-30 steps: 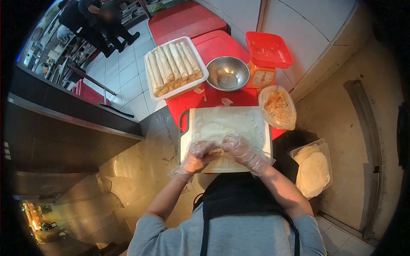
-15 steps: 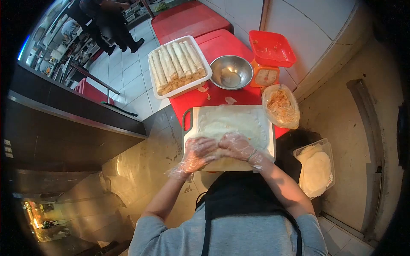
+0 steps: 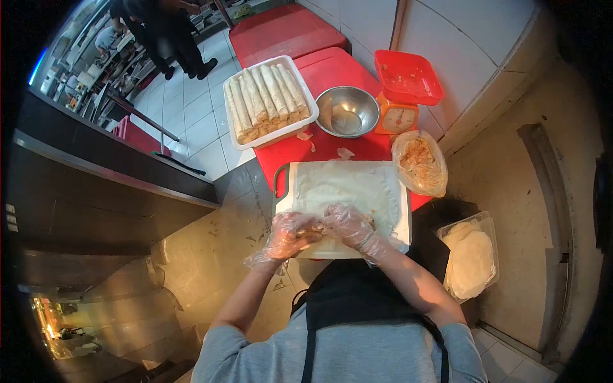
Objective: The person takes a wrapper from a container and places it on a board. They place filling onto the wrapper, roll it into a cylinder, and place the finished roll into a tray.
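Left hand [image 3: 290, 233] and right hand [image 3: 348, 226] gloved, fingers curled, both gripping rolled near edge of wrapper [image 3: 348, 188]. Wrapper flat on cutting board [image 3: 403, 223], 6 o'clock on red bench [image 3: 332, 64]. Filling under fingers, probably; view poor. Tray of rolls [image 3: 268, 96] at 11 o'clock, bowl [image 3: 347, 112] at 12.

Place: commercial kitchen
Signs: tray of rolled wraps [image 3: 268, 102], orange scale [image 3: 401, 108], steel bowl [image 3: 348, 112], white cutting board [image 3: 345, 198], tiled floor [image 3: 191, 121]

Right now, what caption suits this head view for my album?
Gloved left hand and right hand fold a wrapper on a white board, tray of rolls beyond.
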The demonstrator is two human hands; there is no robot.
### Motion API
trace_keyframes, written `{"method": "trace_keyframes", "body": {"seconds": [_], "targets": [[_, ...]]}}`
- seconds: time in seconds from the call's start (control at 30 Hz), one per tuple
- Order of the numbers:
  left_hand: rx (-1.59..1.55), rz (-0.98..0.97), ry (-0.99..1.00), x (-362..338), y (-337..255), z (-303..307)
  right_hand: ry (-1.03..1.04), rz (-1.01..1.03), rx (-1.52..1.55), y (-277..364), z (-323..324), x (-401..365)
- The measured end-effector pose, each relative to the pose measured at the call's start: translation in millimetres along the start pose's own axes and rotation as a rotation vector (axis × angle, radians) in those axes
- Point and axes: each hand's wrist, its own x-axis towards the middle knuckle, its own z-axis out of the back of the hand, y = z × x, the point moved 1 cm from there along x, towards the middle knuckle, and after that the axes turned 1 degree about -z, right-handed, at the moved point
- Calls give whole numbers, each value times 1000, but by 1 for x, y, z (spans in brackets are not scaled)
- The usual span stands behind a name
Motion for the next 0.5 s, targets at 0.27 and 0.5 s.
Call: {"method": "trace_keyframes", "body": {"seconds": [0.27, 0.5], "targets": [[-11, 43, 58, -14, 18, -14, -152, 24, 111, 5, -3, -2], [40, -83, -42, -1, -1, -22, -232, 33, 221, -3, 6, -14]]}}
